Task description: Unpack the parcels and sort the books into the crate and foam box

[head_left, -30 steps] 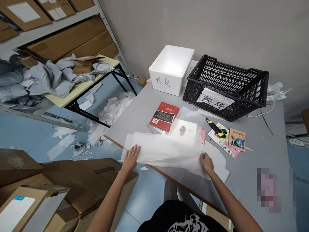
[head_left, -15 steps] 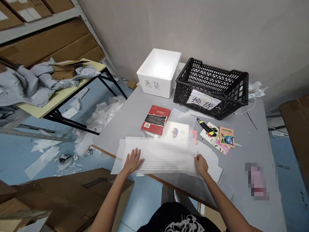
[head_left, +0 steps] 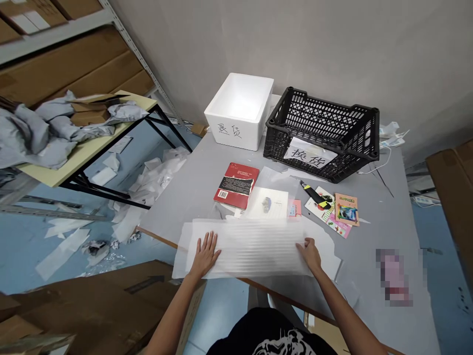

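Note:
A folded, translucent white foam wrapping sheet [head_left: 254,251] with ridged lines lies across the table's front edge, its near side overhanging. On its left end my left hand [head_left: 204,255] presses flat, fingers stretched and spread. My right hand [head_left: 309,254] is at the sheet's right end, fingers bent, its thumb and fingers holding the sheet near its edge. Just beyond the sheet sit a red book [head_left: 237,185] with a black band and a white booklet [head_left: 266,203], its near edge covered by the sheet. Part of a pink item [head_left: 295,208] shows beside the booklet.
A white foam box [head_left: 236,134] and a black plastic crate [head_left: 321,135] stand at the back. A yellow-and-black utility knife [head_left: 316,195] lies on a colourful booklet [head_left: 340,228] beside a small orange one [head_left: 346,208]. A large cardboard box [head_left: 103,301] stands below left.
The wrapping sheet has shifted toward me, with my left hand moving along on it. At the right end, my fingers have spread a little. The view has shifted slightly.

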Tool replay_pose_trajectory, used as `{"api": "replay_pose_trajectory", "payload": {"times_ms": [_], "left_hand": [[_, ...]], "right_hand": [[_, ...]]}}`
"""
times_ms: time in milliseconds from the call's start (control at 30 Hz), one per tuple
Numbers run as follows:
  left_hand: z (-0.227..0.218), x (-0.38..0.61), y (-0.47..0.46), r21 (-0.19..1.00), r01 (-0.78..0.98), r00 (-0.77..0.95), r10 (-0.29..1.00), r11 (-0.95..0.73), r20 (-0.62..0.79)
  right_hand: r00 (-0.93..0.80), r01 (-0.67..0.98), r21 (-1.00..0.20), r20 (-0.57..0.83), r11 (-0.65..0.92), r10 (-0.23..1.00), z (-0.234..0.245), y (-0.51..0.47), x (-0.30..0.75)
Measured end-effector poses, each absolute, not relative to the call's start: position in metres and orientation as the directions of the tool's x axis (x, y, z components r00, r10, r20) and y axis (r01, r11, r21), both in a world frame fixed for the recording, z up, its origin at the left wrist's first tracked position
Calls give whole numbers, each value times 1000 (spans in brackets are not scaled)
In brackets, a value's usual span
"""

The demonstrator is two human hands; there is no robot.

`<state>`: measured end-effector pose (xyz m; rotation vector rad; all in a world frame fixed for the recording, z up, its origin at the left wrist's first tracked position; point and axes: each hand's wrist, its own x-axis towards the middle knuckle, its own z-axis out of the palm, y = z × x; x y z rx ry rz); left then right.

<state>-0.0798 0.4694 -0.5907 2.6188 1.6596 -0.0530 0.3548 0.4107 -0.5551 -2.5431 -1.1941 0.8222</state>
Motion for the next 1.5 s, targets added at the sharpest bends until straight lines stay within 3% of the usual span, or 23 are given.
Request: {"api": "replay_pose_trajectory", "payload": {"times_ms": [200,333,400,467,533,600,667,800,967,1133,1300,1400,1500], "left_hand": [[-602,-93,465,42,921,388,922,-387,-16],[-602,-102,465,74,952,295,955,-297,39],[-599,-101,467,88,954,283,957,-288,65],[-595,-93,473,95,947,300,951,-307,82],[-589,-77,483,93,932,342,936,-349,89],[-580,-54,496,86,910,399,913,-406,86],[-567,-28,511,93,879,463,883,-468,76],[-532,26,540,195,805,555,827,-560,89],[-504,87,583,371,858,402,914,-354,-56],[-512,133,620,325,939,172,973,-114,-154],[-515,154,640,319,945,-7,979,74,-205],[-503,153,652,379,923,-2,983,73,-186],[-483,141,666,468,884,29,997,6,-66]], "right_hand": [[393,678,-558,-275,-479,877,-533,419,331],[158,697,-715,78,-55,984,-497,402,315],[179,670,-741,208,35,962,-487,392,318],[371,607,-786,153,-115,916,-488,384,329],[579,416,-849,-28,-324,815,-498,380,344],[673,205,-875,-200,-439,713,-508,378,360],[694,98,-880,-274,-464,666,-511,376,375],[638,83,-897,-286,-433,715,-477,366,404],[598,45,-904,-316,-424,737,-437,359,442],[733,-40,-825,-408,-564,545,-489,342,459],[770,-15,-774,-412,-633,486,-532,315,459],[766,18,-751,-414,-660,492,-539,315,458],[728,74,-730,-426,-679,537,-545,325,455]]}}
